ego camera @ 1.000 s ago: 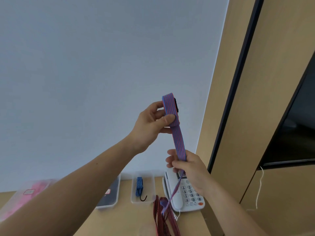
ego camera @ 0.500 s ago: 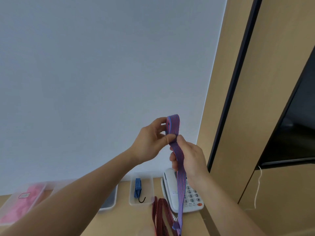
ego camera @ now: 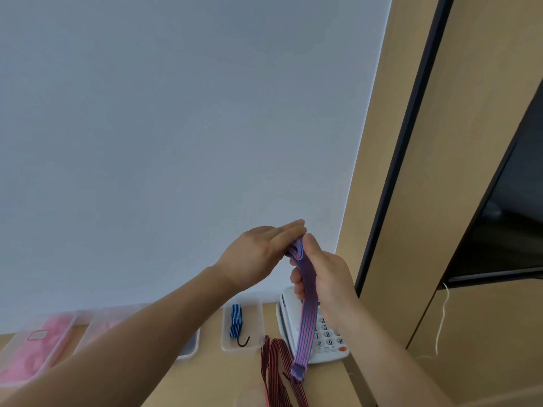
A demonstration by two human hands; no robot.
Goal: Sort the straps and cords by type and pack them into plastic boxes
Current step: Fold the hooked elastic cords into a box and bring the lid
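I hold a blue-and-pink striped strap [ego camera: 307, 312] up in front of the wall. My left hand [ego camera: 258, 257] lies palm down over its folded top end, fingers mostly straight. My right hand [ego camera: 323, 277] grips the strap just below the fold, and the rest hangs down to a frayed end near the table. A small clear plastic box [ego camera: 255, 346] on the table holds a folded blue striped strap [ego camera: 236, 320] with a black hook. A red-and-black striped strap [ego camera: 277, 368] lies on the table at the bottom.
A white desk telephone [ego camera: 326, 345] stands behind the hanging strap. More clear boxes [ego camera: 32, 345] with pink contents sit at the left, partly hidden by my left arm. A wooden cabinet [ego camera: 484, 333] and a dark screen fill the right side.
Both hands have come down and closer together. My right hand slid up the strap to the fold, and my left hand turned palm down over the top.
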